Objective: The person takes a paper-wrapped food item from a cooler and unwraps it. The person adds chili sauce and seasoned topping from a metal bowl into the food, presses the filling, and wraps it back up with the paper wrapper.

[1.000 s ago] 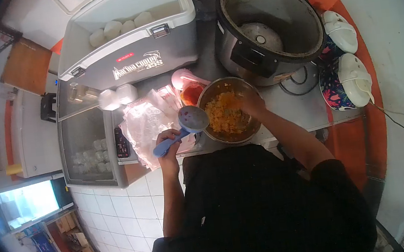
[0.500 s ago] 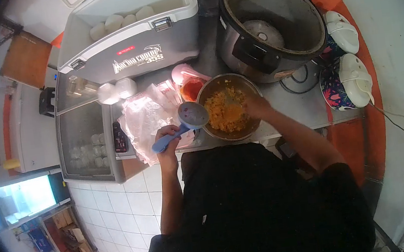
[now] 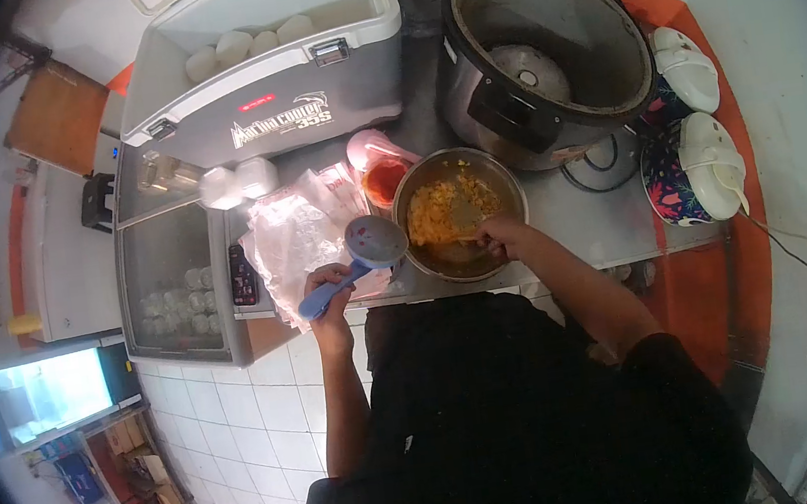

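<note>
My left hand (image 3: pixel 330 289) is closed round the handle of a blue ladle (image 3: pixel 377 240), its round bowl up and marked with a few reddish bits. To its right stands a metal mixing bowl (image 3: pixel 509 174) with orange-yellow, crumbly food (image 3: pixel 434 213), perhaps rice, inside. My right hand (image 3: pixel 503 238) reaches over the bowl's right side, fingers wrapped round a spoon (image 3: pixel 465 214) whose flat greyish head rests in the food. Behind the ladle, a container of red sauce (image 3: pixel 385 184) touches the bowl, with a pink scoop-like thing (image 3: pixel 369 147) beside it.
Crumpled plastic and paper sheets (image 3: pixel 305 229) lie left of the bowl. At the back are an open cooler box (image 3: pixel 304 98) with white round packs and a large open rice cooker (image 3: pixel 498 114). Floral containers (image 3: pixel 677 178) stand right; a glass-topped freezer (image 3: pixel 164 271) is left.
My right hand has drawn back towards me and left within the bowl, so the spoon's head shows more clearly. The ladle in my left hand has shifted slightly left and down.
</note>
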The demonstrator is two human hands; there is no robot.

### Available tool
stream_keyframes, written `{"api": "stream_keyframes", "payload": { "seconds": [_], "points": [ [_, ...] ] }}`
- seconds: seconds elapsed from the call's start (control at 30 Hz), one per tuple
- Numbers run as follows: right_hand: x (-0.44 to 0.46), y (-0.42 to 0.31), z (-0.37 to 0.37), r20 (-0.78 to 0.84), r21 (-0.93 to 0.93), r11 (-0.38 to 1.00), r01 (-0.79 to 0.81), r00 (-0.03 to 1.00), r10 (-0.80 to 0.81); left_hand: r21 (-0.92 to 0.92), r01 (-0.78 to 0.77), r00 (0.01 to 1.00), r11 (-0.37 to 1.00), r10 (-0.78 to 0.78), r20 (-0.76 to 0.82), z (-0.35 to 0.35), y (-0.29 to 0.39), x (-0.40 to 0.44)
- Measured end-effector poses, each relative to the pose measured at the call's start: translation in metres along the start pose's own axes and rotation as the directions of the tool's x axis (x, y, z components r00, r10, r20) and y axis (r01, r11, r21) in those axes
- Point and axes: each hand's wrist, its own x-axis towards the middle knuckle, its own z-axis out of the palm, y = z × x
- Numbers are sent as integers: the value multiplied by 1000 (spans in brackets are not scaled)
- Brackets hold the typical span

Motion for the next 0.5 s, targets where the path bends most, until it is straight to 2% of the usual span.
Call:
{"api": "stream_keyframes", "payload": {
  "seconds": [0.03, 0.07, 0.13, 0.27, 0.33, 0.37, 0.4, 0.43, 0.47, 0.5],
  "points": [
    [3, 4, 1, 1, 302, 953, 10, 1000, -11, 1, -2, 1000, 1000, 2, -1, -1, 0, -1],
    [7, 6, -2, 3, 301, 954, 10, 1000, -11, -10, 7, 1000, 1000, -7, -10, -2, -1, -2],
    [4, 5, -4, 49, 573, 818, -50, 998, 26, -20, 14, 1000, 1000, -15, -19, -4, -1, -3],
    [-15, -6, -20, 76, 560, 819, -125, 992, 99, -30, 13, 1000, 999, -13, -11, -3, 0, -4],
    [-12, -8, -29, 1, 420, 903, 94, 995, -105, -31, 20, 1000, 999, -21, -15, -2, 0, -5],
    [-6, -12, -28, 2, 420, 903, 94, 994, -105, -35, 24, 1000, 999, -25, -10, -2, -2, -5],
    [2, -17, -24, -247, -1, 920, 393, 891, -381, -38, 29, 1000, 999, -29, -3, -1, -2, -5],
    [5, -19, -19, -334, -463, 725, 509, 658, -675, -36, 31, 1000, 999, -31, 0, 0, -3, -4],
    [7, -16, -10, -338, -460, 729, 507, 659, -672, -39, 38, 999, 999, -38, 13, 1, -3, -3],
    [8, -12, 1, -347, -734, 493, 467, 366, -864, -43, 44, 999, 998, -43, 25, 3, -3, -4]
  ]
}}
